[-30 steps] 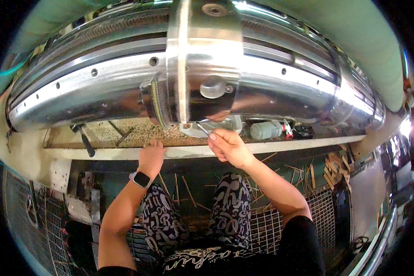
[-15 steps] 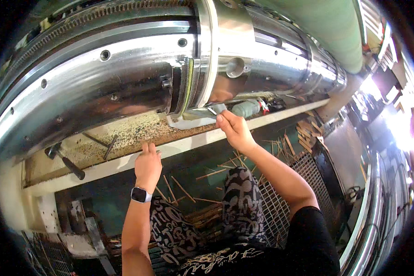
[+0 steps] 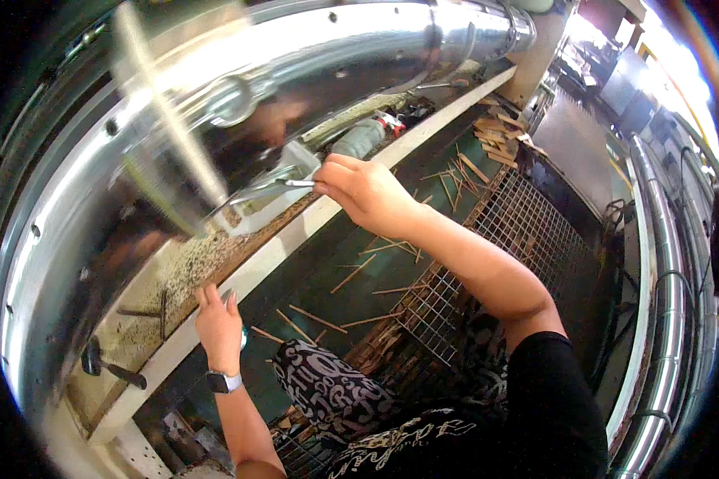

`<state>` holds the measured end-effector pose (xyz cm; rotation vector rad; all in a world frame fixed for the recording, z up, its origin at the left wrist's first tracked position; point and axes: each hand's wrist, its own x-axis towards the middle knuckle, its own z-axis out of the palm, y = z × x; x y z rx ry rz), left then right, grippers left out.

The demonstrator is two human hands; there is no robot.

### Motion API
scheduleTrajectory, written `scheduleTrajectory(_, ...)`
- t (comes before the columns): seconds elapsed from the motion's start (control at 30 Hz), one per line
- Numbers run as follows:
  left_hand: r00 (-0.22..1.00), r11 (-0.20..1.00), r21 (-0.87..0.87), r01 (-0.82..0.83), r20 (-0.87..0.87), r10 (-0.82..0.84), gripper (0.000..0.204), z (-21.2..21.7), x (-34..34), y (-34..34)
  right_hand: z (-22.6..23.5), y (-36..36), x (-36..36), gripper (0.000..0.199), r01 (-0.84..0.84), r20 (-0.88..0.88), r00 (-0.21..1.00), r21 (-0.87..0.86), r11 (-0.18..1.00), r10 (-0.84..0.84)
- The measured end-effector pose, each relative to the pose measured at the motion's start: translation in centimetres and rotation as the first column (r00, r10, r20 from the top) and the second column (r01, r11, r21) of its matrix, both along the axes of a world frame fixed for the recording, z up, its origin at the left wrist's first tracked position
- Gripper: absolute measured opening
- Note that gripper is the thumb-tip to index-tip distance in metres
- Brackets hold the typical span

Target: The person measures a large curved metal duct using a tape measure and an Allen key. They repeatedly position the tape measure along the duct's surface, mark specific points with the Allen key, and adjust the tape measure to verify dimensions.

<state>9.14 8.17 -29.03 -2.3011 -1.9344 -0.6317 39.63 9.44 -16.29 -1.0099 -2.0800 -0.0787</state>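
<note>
My right hand [image 3: 367, 191] pinches a slim silver-handled tool [image 3: 299, 184]. Its far end reaches left over a translucent plastic tray [image 3: 252, 222] beneath the big shiny metal cylinder [image 3: 295, 60]; blur hides the tip's exact shape. My left hand [image 3: 219, 327] rests its fingertips on the pale rail [image 3: 276, 254] at the front of the trough, fingers extended and gripping nothing visible. Around the cylinder runs a pale band [image 3: 176, 120], smeared by motion, with a yellow-green strip [image 3: 156, 191] beside it. A grey-green bottle [image 3: 358, 141] with a red and white top lies just beyond my right hand.
A hammer [image 3: 125, 375] and thin dark rods [image 3: 163, 315] lie in the trough at left. Below the rail, wooden sticks [image 3: 353, 273] are scattered beside a metal grating [image 3: 487, 239]. Wood pieces [image 3: 499, 134] are piled farther off; long shiny pipes [image 3: 665, 239] run along the right.
The view has swung to the right and tilted, so the cylinder and band now sit farther left. My right hand still holds the tool, its fingers more extended. My left hand stays at the rail.
</note>
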Motion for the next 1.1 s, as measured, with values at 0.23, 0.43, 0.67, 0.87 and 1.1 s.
scheduleTrajectory(0.23, 0.978, 0.988, -0.043, -0.149, -0.151, 0.141, 0.044, -0.9, 0.7, 0.4, -1.6, 1.3, 17.3, 0.010, 0.147, -0.134, 0.980, 0.005, 0.989, -0.145)
scheduleTrajectory(0.43, 0.902, 0.921, -0.093, -0.378, -0.261, 0.344, 0.039, 0.0, 3.6, 1.4, 0.7, 3.4, 24.7, 0.009, -0.184, -0.578, 0.803, -0.008, 0.983, 0.146)
scheduleTrajectory(0.67, 0.831, 0.904, 0.001, -0.427, -0.394, 0.393, 0.038, 1.9, 11.0, 1.3, 0.7, 9.8, 27.1, 0.013, -0.401, -0.443, 0.783, 0.178, 0.899, 0.437)
scheduleTrajectory(0.87, 0.996, 0.999, 0.025, -0.037, -0.079, 0.039, 0.021, 5.6, 24.9, 0.9, 1.8, 11.2, 27.8, 0.026, -0.410, -0.234, 0.858, 0.222, 0.885, 0.457)
scheduleTrajectory(1.1, 0.877, 0.902, 0.337, 0.268, 0.301, -0.374, 0.048, 16.8, 40.0, 3.0, 1.1, 13.1, 24.4, 0.029, -0.342, -0.237, 0.821, 0.524, 0.780, 0.520)
